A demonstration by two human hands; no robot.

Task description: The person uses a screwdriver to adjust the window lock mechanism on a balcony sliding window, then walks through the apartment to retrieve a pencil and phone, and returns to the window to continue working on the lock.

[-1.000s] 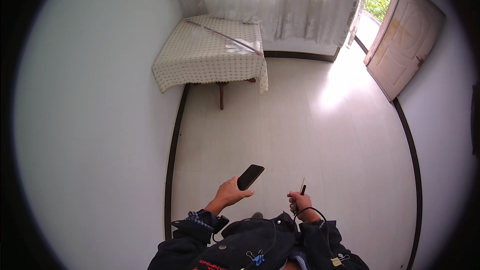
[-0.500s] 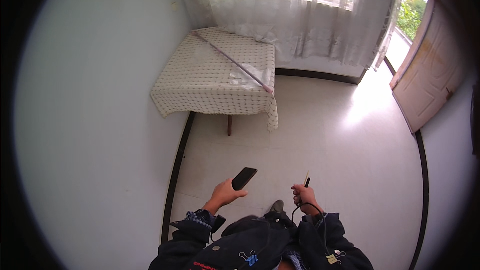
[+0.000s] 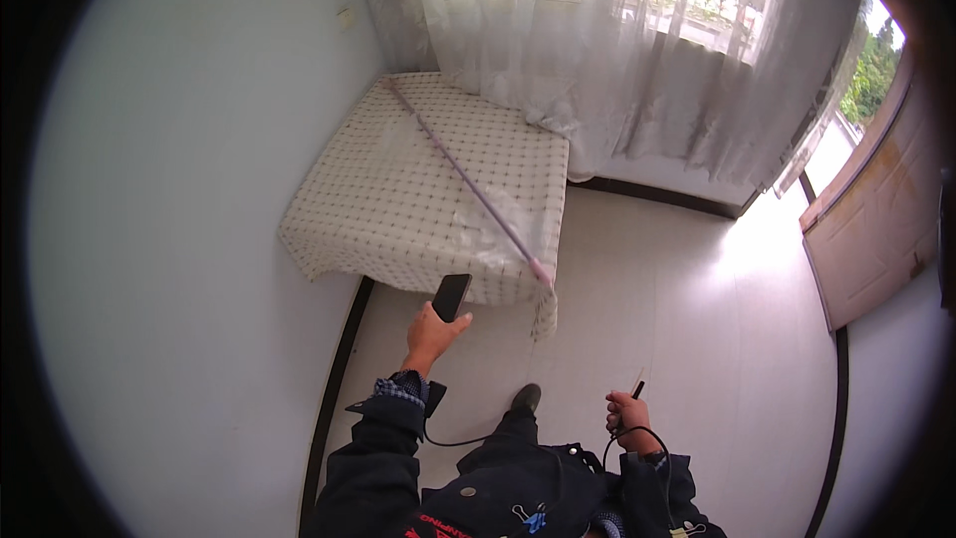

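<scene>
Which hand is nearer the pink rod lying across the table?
Left. The left hand, holding a black phone, is just below the pink rod's near end; the right hand is lower, farther away.

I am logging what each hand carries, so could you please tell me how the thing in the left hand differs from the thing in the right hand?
The left hand holds a flat black phone out toward the cloth-covered table; the right hand grips a thin dark stick-like object close to the body. The phone is broad, the stick-like object slender. A black cable loops by the right hand. Both are dark.
</scene>
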